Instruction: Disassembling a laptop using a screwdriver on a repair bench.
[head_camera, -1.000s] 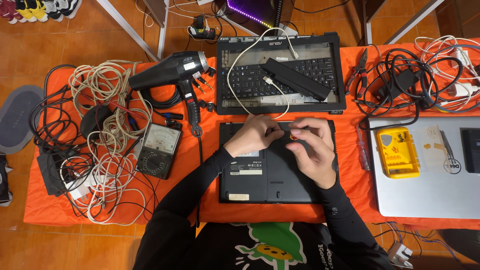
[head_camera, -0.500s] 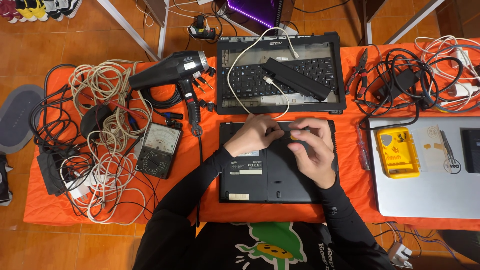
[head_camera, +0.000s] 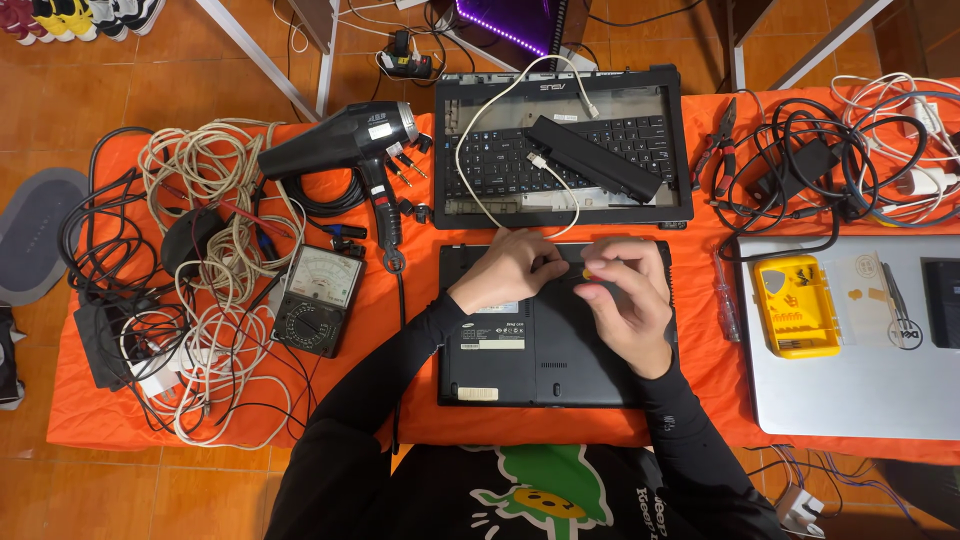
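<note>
We see an orange cloth (head_camera: 370, 330) spread over our table. On it lie a black heat gun (head_camera: 345, 145), an analogue multimeter (head_camera: 318, 300), tangled white cables (head_camera: 215, 200), an opened laptop keyboard shell (head_camera: 560, 150), pliers (head_camera: 722, 130), a yellow bit case (head_camera: 796, 306) and a silver laptop (head_camera: 850, 380).

The counter (head_camera: 700, 180) wears smooth orange cloth. The upturned laptop (head_camera: 540, 350) near its front edge is matt black plastic; the silver laptop (head_camera: 850, 380) at the right edge looks like brushed metal, carrying a glossy yellow plastic case (head_camera: 795, 305). The heat gun (head_camera: 340, 140) is satin black plastic.
</note>
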